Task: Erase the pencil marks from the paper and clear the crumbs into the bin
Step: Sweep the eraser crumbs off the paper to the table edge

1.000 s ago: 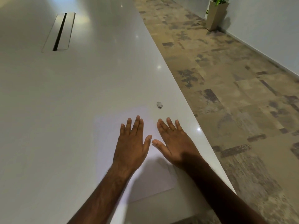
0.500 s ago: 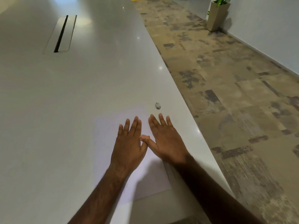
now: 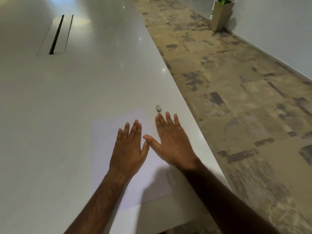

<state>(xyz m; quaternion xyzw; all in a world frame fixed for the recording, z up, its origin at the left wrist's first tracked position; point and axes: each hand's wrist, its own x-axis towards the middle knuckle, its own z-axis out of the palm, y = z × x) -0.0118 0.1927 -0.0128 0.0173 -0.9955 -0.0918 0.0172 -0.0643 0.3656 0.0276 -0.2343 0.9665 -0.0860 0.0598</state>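
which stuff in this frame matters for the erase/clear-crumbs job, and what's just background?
Job:
paper, flat on the table
eraser, small, grey-smudged, just past the paper's far right corner
left hand, flat on the paper
right hand, open, fingertips near the eraser

Background:
cable slot in the table
planter by the wall

No bin in view.

View: we have one head-worn wide-angle camera | Facing: forward and down along the white table (image 3: 84,98) | Range: near, forearms entering at bottom of frame | Right half: patterned floor (image 3: 236,98), wall upper right | Overlap: single view.
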